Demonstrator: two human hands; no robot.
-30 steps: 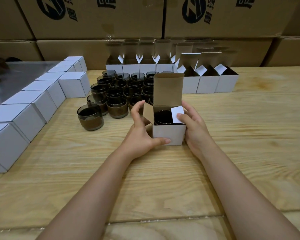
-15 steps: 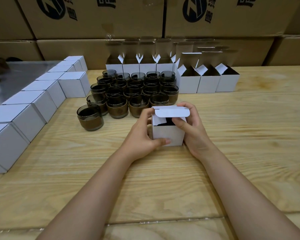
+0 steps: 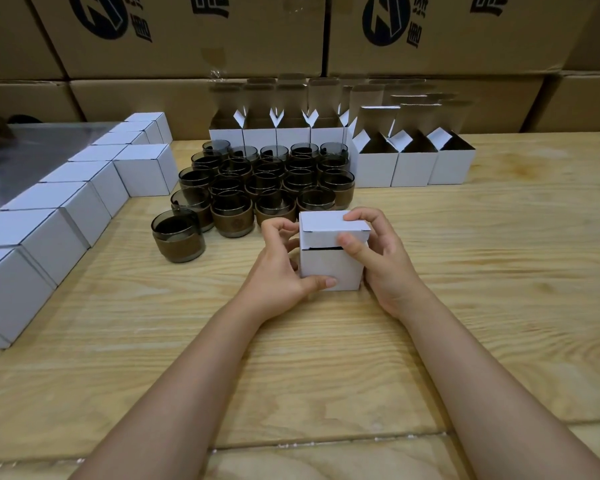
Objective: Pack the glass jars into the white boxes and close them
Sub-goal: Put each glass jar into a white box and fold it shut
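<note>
Grip: left hand (image 3: pixel 278 271), right hand (image 3: pixel 385 258) clasp white box (image 3: pixel 329 268) | box between them

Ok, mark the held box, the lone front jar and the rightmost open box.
held box (image 3: pixel 329 265): head view, front wall.
lone front jar (image 3: pixel 179 245): head view, brown sleeve.
rightmost open box (image 3: pixel 451 167): head view, front wall.

Head cam, fwd-down, close over wooden table (image 3: pixel 499 271).
</note>
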